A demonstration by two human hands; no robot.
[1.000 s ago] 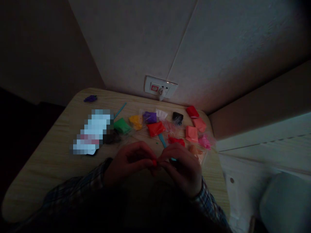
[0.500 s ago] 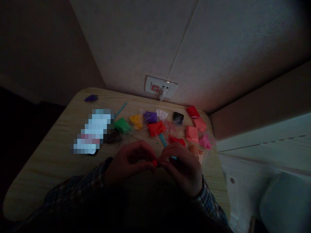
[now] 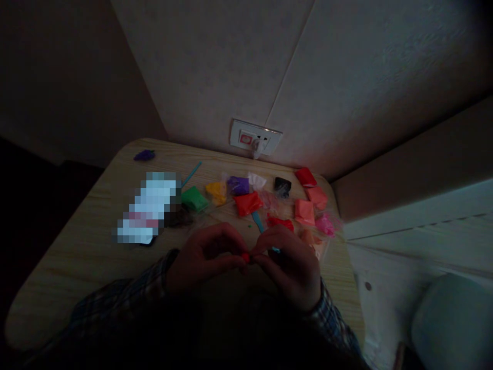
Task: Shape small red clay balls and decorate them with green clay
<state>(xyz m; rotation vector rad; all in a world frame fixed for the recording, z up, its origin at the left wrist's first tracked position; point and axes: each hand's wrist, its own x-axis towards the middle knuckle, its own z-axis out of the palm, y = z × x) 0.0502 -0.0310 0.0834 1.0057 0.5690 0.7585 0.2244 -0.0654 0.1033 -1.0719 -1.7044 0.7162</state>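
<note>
Red clay [image 3: 245,257] sits between the fingertips of both hands, pinched by the left hand [image 3: 208,255] at its nine o'clock and touched by the right hand [image 3: 288,264] at its three o'clock. Both wrists angle inward above the wooden table [image 3: 88,241], fingers curled.

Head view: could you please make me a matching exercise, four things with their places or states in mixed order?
Things:
1. small red piece
2. wall socket
3. small dark purple piece
4. yellow packet

Places or states:
A. near the table's far left corner
B. between the green packet and the purple packet
C. at the fingertips of the left hand
D. has a plug in it

Pairs: 1-C, 2-D, 3-A, 4-B
</note>
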